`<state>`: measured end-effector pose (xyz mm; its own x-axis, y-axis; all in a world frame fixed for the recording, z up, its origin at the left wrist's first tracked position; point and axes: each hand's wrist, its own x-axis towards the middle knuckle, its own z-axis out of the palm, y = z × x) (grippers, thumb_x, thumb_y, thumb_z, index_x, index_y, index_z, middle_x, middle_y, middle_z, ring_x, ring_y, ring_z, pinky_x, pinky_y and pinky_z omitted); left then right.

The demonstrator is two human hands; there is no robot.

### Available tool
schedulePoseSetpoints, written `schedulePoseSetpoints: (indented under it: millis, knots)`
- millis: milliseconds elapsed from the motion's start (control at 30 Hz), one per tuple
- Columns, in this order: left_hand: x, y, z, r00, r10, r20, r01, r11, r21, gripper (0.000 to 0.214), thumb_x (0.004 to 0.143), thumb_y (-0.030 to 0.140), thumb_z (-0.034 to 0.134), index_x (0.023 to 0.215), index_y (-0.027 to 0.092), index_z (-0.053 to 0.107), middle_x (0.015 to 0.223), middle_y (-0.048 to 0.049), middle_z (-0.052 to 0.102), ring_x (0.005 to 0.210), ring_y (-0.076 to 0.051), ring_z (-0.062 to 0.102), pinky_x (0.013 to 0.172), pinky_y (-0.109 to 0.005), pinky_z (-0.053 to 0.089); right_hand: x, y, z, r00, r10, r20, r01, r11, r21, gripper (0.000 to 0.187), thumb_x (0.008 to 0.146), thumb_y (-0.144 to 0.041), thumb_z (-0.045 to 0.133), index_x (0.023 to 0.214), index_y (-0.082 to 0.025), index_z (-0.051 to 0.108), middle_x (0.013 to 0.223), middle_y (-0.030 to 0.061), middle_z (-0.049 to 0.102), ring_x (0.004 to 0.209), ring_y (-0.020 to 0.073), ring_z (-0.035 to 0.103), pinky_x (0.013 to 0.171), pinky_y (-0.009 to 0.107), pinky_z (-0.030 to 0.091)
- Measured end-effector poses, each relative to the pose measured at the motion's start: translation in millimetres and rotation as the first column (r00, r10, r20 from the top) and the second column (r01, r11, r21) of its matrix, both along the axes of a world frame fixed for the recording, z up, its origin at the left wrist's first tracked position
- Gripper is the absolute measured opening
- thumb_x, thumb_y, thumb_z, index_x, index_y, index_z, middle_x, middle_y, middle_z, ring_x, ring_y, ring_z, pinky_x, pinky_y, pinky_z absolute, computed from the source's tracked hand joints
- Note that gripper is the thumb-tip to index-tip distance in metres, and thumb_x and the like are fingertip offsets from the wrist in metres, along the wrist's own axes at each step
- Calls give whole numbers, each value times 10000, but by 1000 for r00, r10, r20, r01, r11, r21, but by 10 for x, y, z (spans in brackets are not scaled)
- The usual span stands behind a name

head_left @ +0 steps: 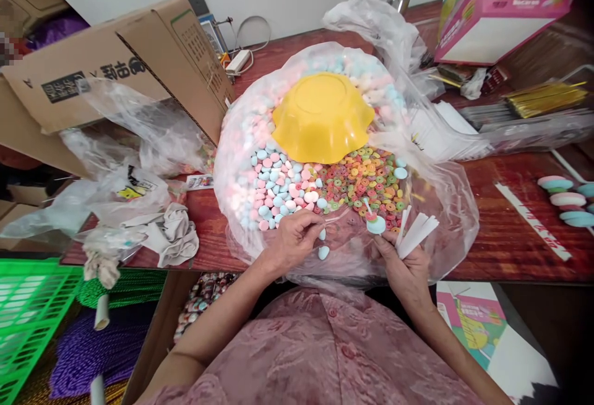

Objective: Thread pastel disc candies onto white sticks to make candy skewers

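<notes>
My right hand (408, 266) is closed on a short stick threaded with a pale blue candy piece (375, 225) and red and green bits above it. Several white paper strips (417, 235) fan out from the same hand. My left hand (297, 235) is pinched to the left; whatever its fingertips hold is hidden. Two light blue candy pieces (323, 253) lie by those fingertips. Beyond both hands, pink and blue candy pieces (278, 188) and small ring gummies (366, 179) lie heaped in a clear plastic bag (232, 182). A yellow scalloped bowl (322, 114) sits upside down on the heap.
Cardboard boxes (185, 65) and crumpled plastic (116, 188) stand at the left. Finished-looking candy skewers (563, 198) and a white printed strip (533, 219) lie right. A pink carton (501, 28) stands behind. A green basket (32, 324) is below left.
</notes>
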<state>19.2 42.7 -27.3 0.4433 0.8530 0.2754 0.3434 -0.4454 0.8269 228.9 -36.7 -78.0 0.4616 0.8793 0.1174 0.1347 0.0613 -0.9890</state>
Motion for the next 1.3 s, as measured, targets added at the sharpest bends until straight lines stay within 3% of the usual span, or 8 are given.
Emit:
schedulePoseSetpoints:
  millis: [200, 567, 667, 733, 900, 1000, 1167, 1300]
  knots:
    - [-59, -256, 67, 967, -68, -245, 112, 979, 171, 141, 905, 229, 574, 924, 169, 700, 875, -82, 678, 805, -176, 638, 726, -306, 525, -7, -19, 18, 998, 28, 57, -31, 998, 47, 224, 836, -400, 687, 846, -198, 781, 529, -41, 555, 511, 125, 499, 543, 265, 456]
    - [76, -450, -7, 742, -60, -668, 260, 944, 204, 168, 913, 157, 516, 849, 167, 672, 919, -96, 655, 836, -218, 595, 733, -346, 501, 7, -18, -11, 994, 25, 105, -33, 997, 74, 266, 812, -440, 687, 825, -195, 789, 552, -27, 596, 526, 138, 520, 551, 279, 480]
    - [82, -533, -37, 733, -26, -680, 287, 918, 275, 158, 878, 115, 520, 840, 161, 666, 896, -106, 663, 846, -238, 590, 712, -361, 496, 18, -27, -30, 993, 15, 119, -22, 998, 59, 284, 815, -462, 678, 848, -202, 790, 544, -30, 594, 526, 142, 515, 560, 285, 487]
    - [83, -567, -55, 797, -49, -602, 284, 910, 303, 167, 886, 121, 508, 884, 162, 670, 880, -102, 670, 842, -231, 595, 706, -354, 498, 19, -31, -34, 992, 14, 129, -23, 997, 68, 270, 825, -450, 672, 843, -207, 790, 560, -26, 608, 546, 148, 532, 582, 293, 499]
    - [116, -417, -25, 975, 47, -216, -6, 982, 188, 237, 921, 205, 564, 1141, 176, 650, 859, -52, 674, 792, -175, 613, 725, -314, 508, 15, -32, -25, 991, 21, 136, -36, 993, 109, 228, 825, -410, 680, 858, -216, 796, 655, -10, 671, 614, 162, 578, 638, 307, 514]
    - [133, -269, -55, 947, 95, -307, -55, 989, 136, 193, 899, 183, 585, 1052, 170, 701, 856, -60, 653, 817, -191, 605, 739, -327, 507, 22, -39, -9, 989, 30, 143, -46, 993, 109, 225, 834, -401, 674, 852, -213, 795, 588, -16, 630, 569, 156, 551, 607, 302, 502]
    - [58, -281, -185, 866, 237, -439, -147, 962, 230, 143, 899, 231, 606, 943, 168, 726, 893, -87, 640, 882, -228, 594, 790, -376, 513, 45, -64, -48, 991, 26, 130, -37, 996, 86, 254, 831, -441, 675, 892, -225, 793, 637, 1, 673, 640, 194, 609, 724, 367, 538]
    - [24, -418, -213, 859, 131, -494, 32, 951, 309, 175, 924, 171, 524, 995, 159, 684, 988, -110, 684, 938, -247, 599, 849, -418, 519, 50, -69, -127, 988, 26, 150, -46, 990, 135, 201, 833, -382, 693, 924, -236, 795, 681, 5, 701, 691, 212, 652, 791, 395, 539]
